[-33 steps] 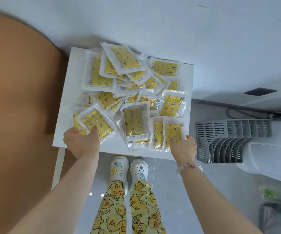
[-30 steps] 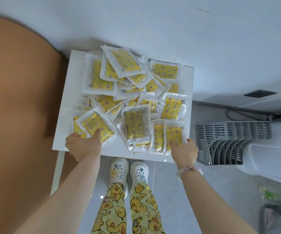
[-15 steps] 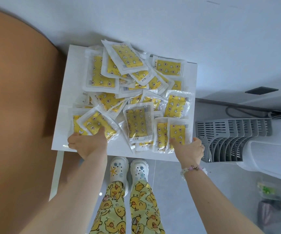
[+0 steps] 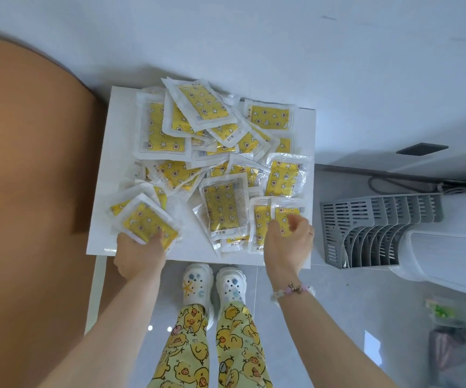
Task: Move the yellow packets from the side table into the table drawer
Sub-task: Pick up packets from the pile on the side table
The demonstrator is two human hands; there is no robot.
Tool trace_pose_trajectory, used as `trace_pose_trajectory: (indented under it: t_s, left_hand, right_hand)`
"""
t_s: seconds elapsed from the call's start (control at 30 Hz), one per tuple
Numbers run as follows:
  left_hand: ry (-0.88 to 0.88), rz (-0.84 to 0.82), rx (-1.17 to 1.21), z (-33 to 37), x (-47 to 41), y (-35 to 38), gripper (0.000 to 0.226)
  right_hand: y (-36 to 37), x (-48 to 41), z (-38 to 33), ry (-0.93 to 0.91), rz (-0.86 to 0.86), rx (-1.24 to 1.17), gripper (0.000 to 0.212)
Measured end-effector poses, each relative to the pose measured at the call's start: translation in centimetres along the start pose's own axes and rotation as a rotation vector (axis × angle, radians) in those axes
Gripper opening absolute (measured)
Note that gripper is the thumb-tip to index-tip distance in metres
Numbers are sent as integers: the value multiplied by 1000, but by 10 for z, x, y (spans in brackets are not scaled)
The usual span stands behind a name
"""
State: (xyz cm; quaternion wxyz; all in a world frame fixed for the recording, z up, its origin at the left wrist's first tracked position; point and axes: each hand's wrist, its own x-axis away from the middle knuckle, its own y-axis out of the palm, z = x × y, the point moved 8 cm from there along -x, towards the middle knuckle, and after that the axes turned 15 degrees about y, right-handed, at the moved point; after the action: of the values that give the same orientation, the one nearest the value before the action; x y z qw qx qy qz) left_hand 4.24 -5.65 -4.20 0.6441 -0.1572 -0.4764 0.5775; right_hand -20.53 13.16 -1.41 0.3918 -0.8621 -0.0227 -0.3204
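Note:
Several yellow packets (image 4: 220,147) in clear wrappers lie heaped on the white side table (image 4: 105,163). My left hand (image 4: 139,253) is at the table's front left and grips the front-left packet (image 4: 146,221), thumb on top and fingers underneath. At the front right, my right hand (image 4: 288,245) is over the front-right packet (image 4: 283,217). Its thumb and curled fingers pinch that packet, though the fingertips are blurred. No drawer is in view.
A large brown rounded surface (image 4: 30,191) fills the left side, right beside the side table. A grey slatted rack (image 4: 372,231) and a white appliance (image 4: 456,253) stand to the right. The wall is just behind the table. My feet stand at its front edge.
My right hand has moved up from the table's front edge onto the front-right packet and curled its fingers. My left hand has stayed on the front-left packet.

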Motion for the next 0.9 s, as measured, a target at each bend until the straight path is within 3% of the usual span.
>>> trace_pose_trajectory:
  t_s: [0.13,0.3,0.4,0.53,0.7,0.83,0.9]
  left_hand:
    - [262,-33,93,20,33,-22,22]
    - [353,-222,272,57,79,-1,13]
    - [349,-354,334,72,89,21,11]
    - [363,-426,322,85,88,36,12]
    - [420,-412,306,101,80,41,16]
    - [517,-374,206,110,78,41,6]
    - [579,-352,174,115,76,36,22]
  right_hand:
    - [34,23,-19,-46,-336,1,9]
    - [67,53,-26,-22,-797,108,48]
    - [65,55,-18,87,-930,25,31]
    - [57,49,-18,142,-942,-104,7]
    - [57,45,-25,197,-885,-204,18]
    - [57,40,-26,219,-817,-217,25]
    - [56,39,-26,230,-795,-208,29]
